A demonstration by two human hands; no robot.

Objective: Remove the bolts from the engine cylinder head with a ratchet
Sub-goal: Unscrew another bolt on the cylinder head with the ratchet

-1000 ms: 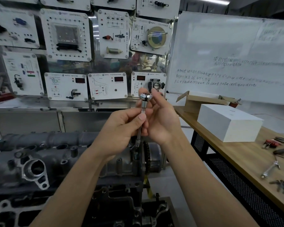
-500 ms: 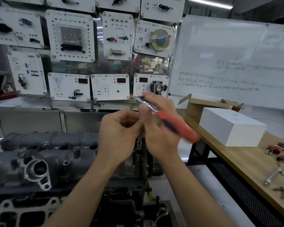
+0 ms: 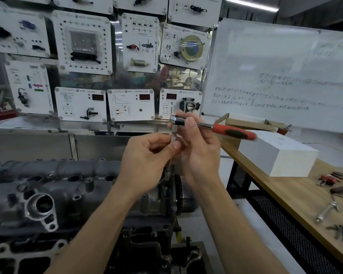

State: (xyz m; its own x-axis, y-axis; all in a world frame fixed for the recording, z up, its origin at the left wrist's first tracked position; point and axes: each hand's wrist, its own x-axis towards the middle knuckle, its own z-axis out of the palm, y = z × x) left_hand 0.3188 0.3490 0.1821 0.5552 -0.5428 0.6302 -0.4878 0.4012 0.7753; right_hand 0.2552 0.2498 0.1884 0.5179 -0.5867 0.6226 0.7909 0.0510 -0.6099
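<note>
A ratchet with a red and black handle points right, its chrome head at the top of a thin extension bar that runs down to the right end of the grey engine cylinder head. My left hand pinches the bar just under the ratchet head. My right hand holds the ratchet near its head, fingers curled round the chrome neck. The socket's lower end and the bolt under it are hidden by my hands and the dark casting.
A wooden workbench at the right carries a white box, an open cardboard box, a spanner and small tools. A toothed gear sits at the engine's right end. White training panels and a whiteboard stand behind.
The ratchet handle has swung round from pointing toward me to pointing right and further away. Both hands stay at the ratchet head and bar.
</note>
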